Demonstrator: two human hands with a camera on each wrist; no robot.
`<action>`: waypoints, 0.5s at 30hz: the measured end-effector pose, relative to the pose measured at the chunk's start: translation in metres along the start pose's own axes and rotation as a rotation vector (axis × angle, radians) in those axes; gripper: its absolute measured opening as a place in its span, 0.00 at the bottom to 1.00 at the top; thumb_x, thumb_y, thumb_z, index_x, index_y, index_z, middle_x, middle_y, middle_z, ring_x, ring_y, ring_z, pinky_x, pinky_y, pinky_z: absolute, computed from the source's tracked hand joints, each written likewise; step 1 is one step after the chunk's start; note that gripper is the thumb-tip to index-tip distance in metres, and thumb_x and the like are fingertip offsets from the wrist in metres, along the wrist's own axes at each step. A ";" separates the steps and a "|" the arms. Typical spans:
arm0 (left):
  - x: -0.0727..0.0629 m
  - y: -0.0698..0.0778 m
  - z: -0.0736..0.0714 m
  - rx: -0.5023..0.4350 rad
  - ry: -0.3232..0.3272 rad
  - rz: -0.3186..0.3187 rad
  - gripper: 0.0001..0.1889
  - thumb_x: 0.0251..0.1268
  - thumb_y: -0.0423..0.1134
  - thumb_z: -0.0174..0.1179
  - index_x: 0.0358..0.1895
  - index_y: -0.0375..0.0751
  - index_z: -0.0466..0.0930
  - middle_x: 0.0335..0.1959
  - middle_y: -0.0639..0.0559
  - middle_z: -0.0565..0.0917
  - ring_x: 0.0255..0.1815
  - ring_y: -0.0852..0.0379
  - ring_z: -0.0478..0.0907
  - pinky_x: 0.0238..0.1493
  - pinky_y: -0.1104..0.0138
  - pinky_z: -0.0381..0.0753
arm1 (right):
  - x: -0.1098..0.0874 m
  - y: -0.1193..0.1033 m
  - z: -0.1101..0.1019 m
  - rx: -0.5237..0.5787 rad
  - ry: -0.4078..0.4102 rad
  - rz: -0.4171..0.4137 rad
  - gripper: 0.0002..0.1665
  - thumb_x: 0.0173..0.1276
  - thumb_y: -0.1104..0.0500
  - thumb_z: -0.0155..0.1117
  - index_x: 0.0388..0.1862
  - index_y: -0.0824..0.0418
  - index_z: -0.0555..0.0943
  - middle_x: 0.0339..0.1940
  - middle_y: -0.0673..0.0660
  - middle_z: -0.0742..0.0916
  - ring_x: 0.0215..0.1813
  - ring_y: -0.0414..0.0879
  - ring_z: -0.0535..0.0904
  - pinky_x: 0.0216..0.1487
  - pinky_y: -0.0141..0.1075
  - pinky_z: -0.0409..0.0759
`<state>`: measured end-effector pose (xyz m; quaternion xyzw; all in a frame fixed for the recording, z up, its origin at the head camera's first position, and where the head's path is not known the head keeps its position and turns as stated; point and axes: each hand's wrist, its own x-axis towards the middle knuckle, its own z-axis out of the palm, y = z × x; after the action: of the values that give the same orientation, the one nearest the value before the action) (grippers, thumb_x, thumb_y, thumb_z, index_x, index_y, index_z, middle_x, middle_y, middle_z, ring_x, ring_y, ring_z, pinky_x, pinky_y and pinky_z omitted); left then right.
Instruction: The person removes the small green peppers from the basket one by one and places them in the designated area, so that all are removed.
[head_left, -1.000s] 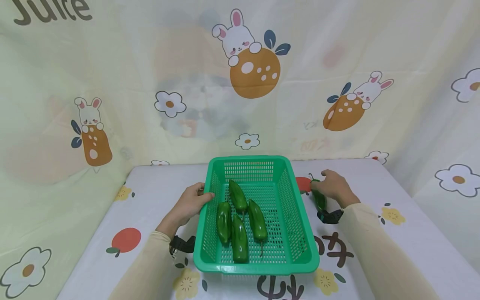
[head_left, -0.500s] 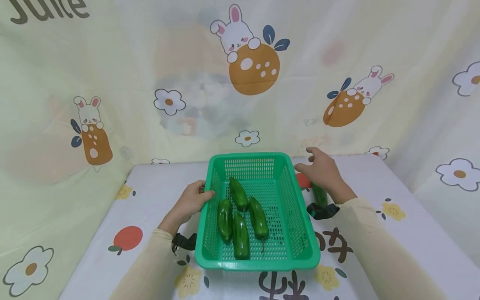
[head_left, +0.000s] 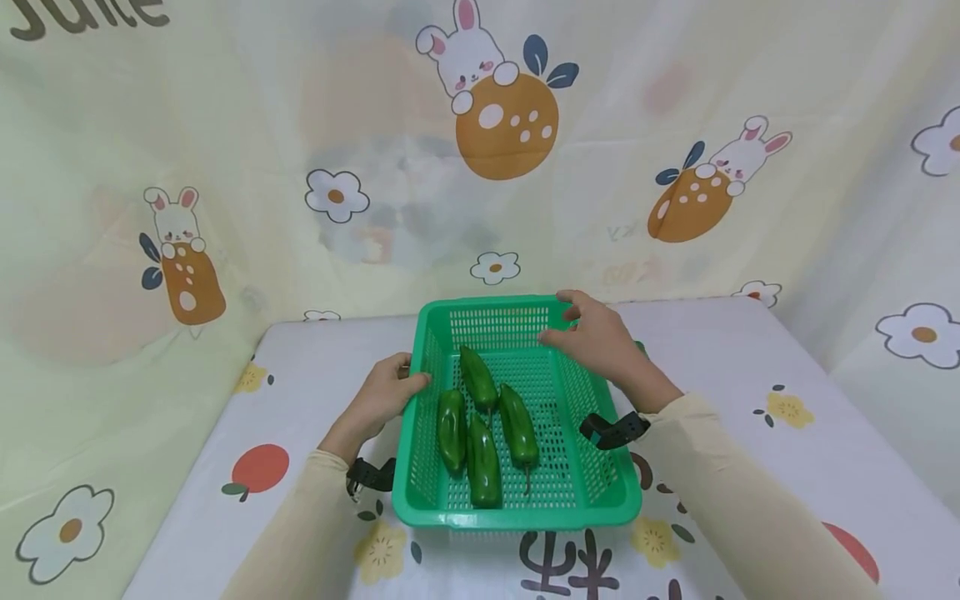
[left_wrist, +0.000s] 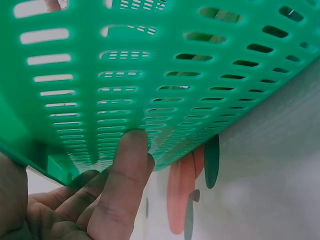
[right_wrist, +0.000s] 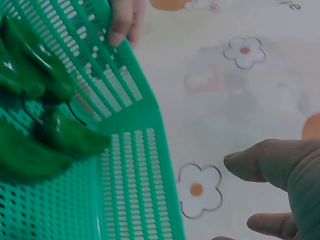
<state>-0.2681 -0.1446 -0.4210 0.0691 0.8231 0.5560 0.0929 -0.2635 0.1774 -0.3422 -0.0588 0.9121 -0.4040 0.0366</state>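
A green plastic basket [head_left: 517, 520] with slotted walls stands on the table, holding several glossy green peppers [head_left: 517, 425] mostly in its left half. My left hand [head_left: 378, 400] grips the basket's left rim, thumb over the edge; in the left wrist view its fingers [left_wrist: 122, 185] lie against the slotted outer wall. Over the far right corner is my right hand [head_left: 603, 346], thumb and fingers apart with nothing between them. The right wrist view shows that hand's thumb [right_wrist: 257, 161] outside the basket rim [right_wrist: 165, 165]. Another green pepper [head_left: 640, 346], beyond the right rim, is mostly hidden behind the right hand.
A white tablecloth [head_left: 720, 350] printed with fruit, flowers and dark lettering covers the table. A cream curtain [head_left: 397, 108] with rabbit prints hangs right behind it. Dark bands [head_left: 615, 432] are worn on both wrists.
My right hand has left the pepper at the right, risen and moved left over the basket's far right corner. The left hand keeps its hold, and the head view has tilted slightly.
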 end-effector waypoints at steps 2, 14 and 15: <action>0.000 0.000 -0.001 0.004 0.004 -0.002 0.23 0.75 0.36 0.56 0.68 0.27 0.72 0.49 0.32 0.85 0.38 0.47 0.90 0.36 0.60 0.94 | 0.000 -0.003 0.006 -0.009 -0.041 0.013 0.49 0.73 0.47 0.67 0.85 0.58 0.56 0.73 0.68 0.75 0.67 0.66 0.76 0.62 0.61 0.82; -0.001 0.001 0.001 0.004 0.009 -0.001 0.23 0.75 0.35 0.56 0.68 0.27 0.71 0.48 0.32 0.85 0.37 0.48 0.90 0.36 0.60 0.94 | 0.003 -0.005 0.046 -0.050 -0.268 0.078 0.51 0.69 0.53 0.70 0.83 0.65 0.56 0.56 0.67 0.84 0.27 0.55 0.86 0.37 0.46 0.90; 0.000 0.001 0.001 0.006 0.011 0.000 0.23 0.75 0.35 0.56 0.68 0.27 0.71 0.48 0.32 0.85 0.37 0.48 0.90 0.36 0.60 0.94 | 0.003 -0.004 0.049 -0.039 -0.280 0.089 0.51 0.70 0.54 0.70 0.83 0.65 0.56 0.59 0.69 0.83 0.27 0.56 0.86 0.36 0.47 0.91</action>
<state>-0.2675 -0.1435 -0.4207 0.0661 0.8253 0.5539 0.0882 -0.2604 0.1385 -0.3717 -0.0746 0.9075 -0.3719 0.1804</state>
